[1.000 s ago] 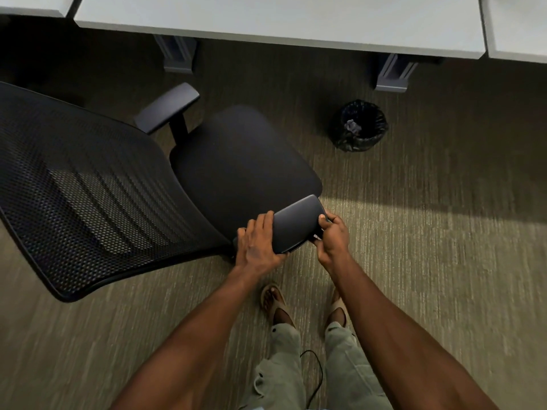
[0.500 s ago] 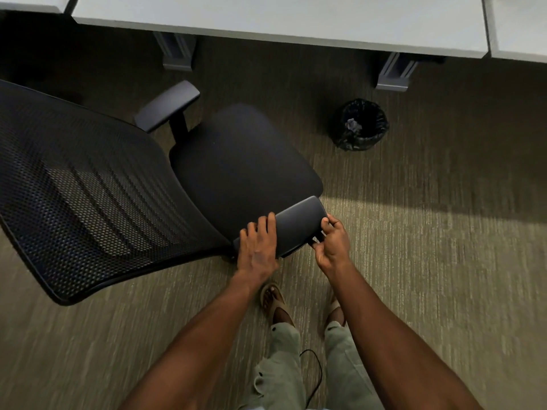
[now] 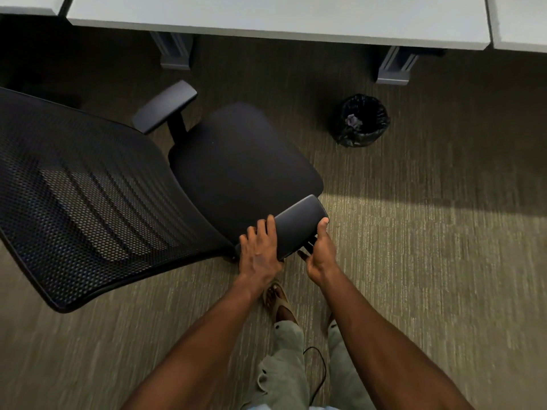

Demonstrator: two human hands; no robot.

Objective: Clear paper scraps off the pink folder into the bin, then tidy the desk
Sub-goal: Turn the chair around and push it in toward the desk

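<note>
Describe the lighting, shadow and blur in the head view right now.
Head view: under the desk the carpet lies in deep shadow, and the bin stands in it; nearer carpet is brightly lit with streaky blur toward the frame edges; wide-angle distortion bows the chair's mesh back; the left hand and right hand on the armrest are fairly sharp.

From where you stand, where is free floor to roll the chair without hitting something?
Free: the carpet right of the chair, below the bin, and the desk top. Crowded: near the armrest, where the left hand and right hand hold it, feet just behind.
</note>
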